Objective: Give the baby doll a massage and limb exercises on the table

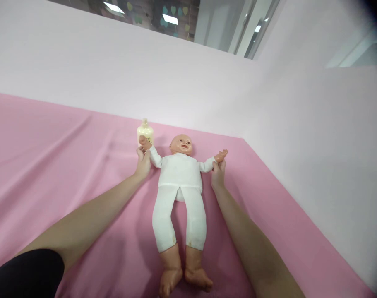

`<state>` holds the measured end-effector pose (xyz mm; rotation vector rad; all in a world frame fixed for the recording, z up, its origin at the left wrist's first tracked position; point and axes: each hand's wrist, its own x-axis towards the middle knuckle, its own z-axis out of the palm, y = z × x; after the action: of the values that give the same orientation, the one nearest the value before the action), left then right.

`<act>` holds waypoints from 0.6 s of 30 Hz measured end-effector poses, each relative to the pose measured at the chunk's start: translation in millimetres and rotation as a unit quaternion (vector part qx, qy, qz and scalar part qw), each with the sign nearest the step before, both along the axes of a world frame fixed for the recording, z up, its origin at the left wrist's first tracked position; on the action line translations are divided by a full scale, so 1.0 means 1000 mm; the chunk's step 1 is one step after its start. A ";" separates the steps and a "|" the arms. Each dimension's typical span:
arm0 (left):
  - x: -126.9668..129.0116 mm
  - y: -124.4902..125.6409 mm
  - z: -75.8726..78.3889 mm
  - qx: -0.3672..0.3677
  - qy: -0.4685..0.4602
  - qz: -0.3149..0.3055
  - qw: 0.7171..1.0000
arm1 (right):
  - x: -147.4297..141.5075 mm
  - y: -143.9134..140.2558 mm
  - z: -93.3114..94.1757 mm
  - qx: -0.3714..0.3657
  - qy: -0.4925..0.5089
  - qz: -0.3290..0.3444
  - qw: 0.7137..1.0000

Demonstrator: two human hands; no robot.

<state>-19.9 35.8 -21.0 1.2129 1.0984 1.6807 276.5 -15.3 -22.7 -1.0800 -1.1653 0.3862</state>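
A baby doll (pixel 179 182) in a white top and white trousers lies on its back on a pink sheet (pixel 58 165), head away from me, bare feet toward me. Its arms are spread out to both sides. My left hand (pixel 142 163) grips the doll's arm on the left side, just below its raised hand. My right hand (pixel 218 173) holds the doll's other arm at the wrist. A small pale yellow bottle (pixel 145 132) stands upright just beyond my left hand.
The pink sheet covers the whole surface and ends at a pale pink wall (pixel 176 82) behind and a second wall (pixel 325 165) on the right. A window strip (pixel 176 18) runs along the top.
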 end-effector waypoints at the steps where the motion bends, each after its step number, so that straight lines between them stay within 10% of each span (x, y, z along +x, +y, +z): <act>1: 0.001 -0.003 0.000 0.036 0.033 -0.015 0.999 | -0.005 -0.003 0.006 0.013 -0.004 0.013 1.000; 11: 0.012 -0.020 0.012 0.192 0.390 -0.129 0.891 | -0.023 -0.015 0.007 -0.021 -0.296 0.094 0.950; 18: 0.012 -0.020 0.006 0.157 0.355 -0.083 0.918 | -0.024 -0.015 0.006 -0.016 -0.308 0.075 0.948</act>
<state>-7.6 15.4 -14.8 2.1682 1.1013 1.3343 252.0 -30.1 -16.2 -1.1821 -1.8075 0.1835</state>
